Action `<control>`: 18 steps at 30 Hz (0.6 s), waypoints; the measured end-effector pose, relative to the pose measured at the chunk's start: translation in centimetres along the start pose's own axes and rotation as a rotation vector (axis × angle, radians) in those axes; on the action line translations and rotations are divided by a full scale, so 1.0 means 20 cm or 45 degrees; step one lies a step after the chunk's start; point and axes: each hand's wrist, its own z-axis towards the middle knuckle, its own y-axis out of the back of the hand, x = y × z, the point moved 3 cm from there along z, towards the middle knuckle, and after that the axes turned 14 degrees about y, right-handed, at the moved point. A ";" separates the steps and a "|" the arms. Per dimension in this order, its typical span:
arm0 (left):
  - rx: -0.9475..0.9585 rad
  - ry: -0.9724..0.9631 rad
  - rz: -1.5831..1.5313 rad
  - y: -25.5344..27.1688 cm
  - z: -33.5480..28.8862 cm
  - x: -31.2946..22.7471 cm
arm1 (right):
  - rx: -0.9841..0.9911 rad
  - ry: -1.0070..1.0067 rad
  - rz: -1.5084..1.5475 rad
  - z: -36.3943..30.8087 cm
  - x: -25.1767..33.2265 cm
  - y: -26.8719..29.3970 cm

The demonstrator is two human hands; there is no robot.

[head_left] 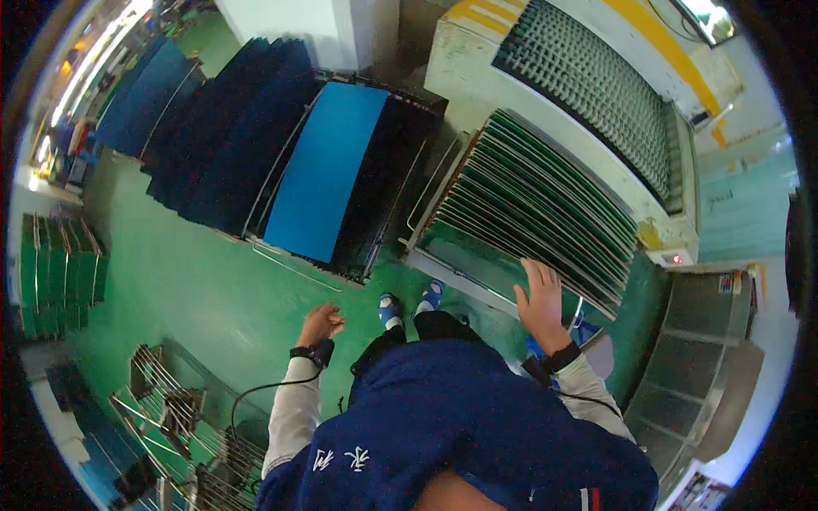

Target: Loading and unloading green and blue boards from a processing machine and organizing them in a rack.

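The floor (170, 264) around you is green and shiny, with racks of boards standing on it. At far left there is a group of green panels (60, 264), well apart from you. Then come dark boards (234, 136) and one bright blue board (324, 175), its long axis running from far right to near left. Your left hand (322, 324) is over the floor, on the near side of the blue board and apart from it. Its fingers are loosely bent; I cannot tell if they meet, and I see nothing held in them.

To the right, the row of green boards (541, 200) stands in its rack, just ahead of your right hand (542, 305), which is the nearer one. Their long edges run from far left to near right, so they pass across your fingers. These fingers are straight, the thumb spread apart, the hand empty. Whether the fingertips touch a board, I cannot tell.
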 end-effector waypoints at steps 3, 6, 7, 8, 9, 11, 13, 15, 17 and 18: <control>-0.229 -0.185 0.203 -0.03 -0.03 0.03 | -0.052 -0.014 -0.069 0.01 0.02 0.04; -0.168 -0.377 0.542 0.10 0.05 0.09 | -0.091 -0.033 -0.103 0.02 0.07 0.03; -0.270 -0.760 1.010 0.16 0.14 0.16 | -0.100 -0.022 -0.100 0.04 0.09 0.05; -0.277 -0.909 1.149 0.21 0.20 0.16 | -0.127 0.000 -0.090 0.07 0.11 0.06; 0.026 -0.430 0.644 0.08 0.18 0.13 | -0.145 0.001 -0.088 0.03 0.10 0.04; 0.052 -0.093 0.272 -0.19 0.02 0.06 | -0.186 0.023 -0.047 -0.01 0.10 0.02; -0.031 -0.201 0.505 -0.30 -0.04 0.03 | -0.167 -0.022 0.016 -0.02 0.10 0.00; -0.083 -0.174 0.580 -0.39 -0.09 0.01 | -0.170 -0.065 0.026 -0.01 0.08 -0.01; -0.098 0.076 0.340 -0.44 -0.10 -0.01 | -0.195 -0.114 -0.006 0.02 0.02 -0.03; -0.075 0.050 0.422 -0.41 -0.08 -0.01 | -0.124 -0.117 -0.049 0.02 0.00 -0.06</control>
